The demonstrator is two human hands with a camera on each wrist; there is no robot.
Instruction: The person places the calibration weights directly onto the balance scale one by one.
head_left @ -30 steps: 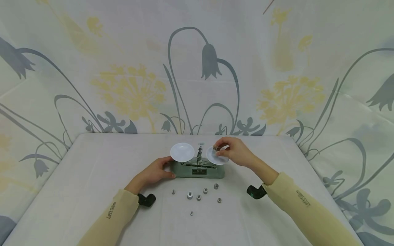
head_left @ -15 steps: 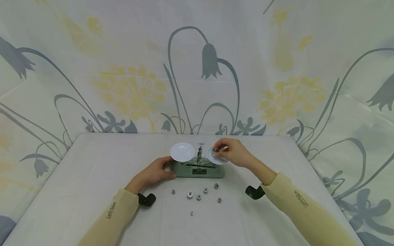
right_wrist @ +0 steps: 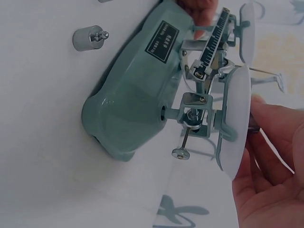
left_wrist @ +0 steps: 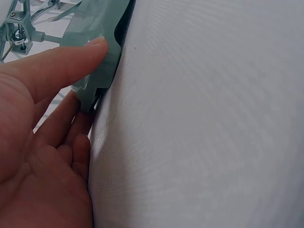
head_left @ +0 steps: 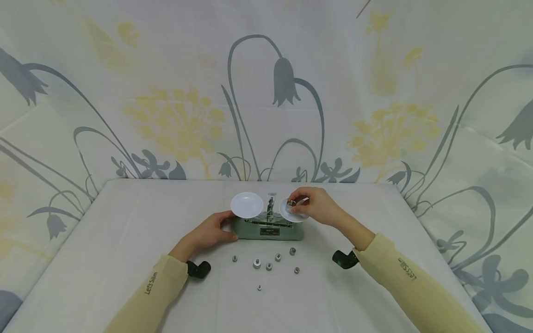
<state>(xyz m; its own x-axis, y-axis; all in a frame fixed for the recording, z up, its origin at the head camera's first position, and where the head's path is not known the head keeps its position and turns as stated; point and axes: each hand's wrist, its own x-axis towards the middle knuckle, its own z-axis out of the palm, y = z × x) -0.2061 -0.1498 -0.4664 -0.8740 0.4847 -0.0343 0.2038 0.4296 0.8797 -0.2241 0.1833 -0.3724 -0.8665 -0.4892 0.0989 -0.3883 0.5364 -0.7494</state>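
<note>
A green balance scale (head_left: 250, 232) with two white pans stands on the white-covered table. My left hand (head_left: 210, 230) grips the left end of its base; in the left wrist view the thumb (left_wrist: 71, 61) lies along the front face and fingers reach behind. My right hand (head_left: 319, 206) pinches a metal balance weight (head_left: 291, 202) over the right pan (head_left: 284, 212). In the right wrist view, the pan's rim hides most of the weight, and its dark edge (right_wrist: 253, 125) shows between thumb and fingers. The left pan (head_left: 246, 205) holds nothing and sits higher than the right one.
Several metal weights of different sizes stand in front of the scale, among them a larger one (head_left: 257, 263) and a tiny one (head_left: 259, 287). A knurled adjusting screw (right_wrist: 180, 153) sticks out at the beam's end. A flowered curtain (head_left: 266, 115) hangs behind the table.
My right hand has shifted slightly left and down with the weight, deeper into the right pan, then stayed almost still. My left hand keeps its grip on the base.
</note>
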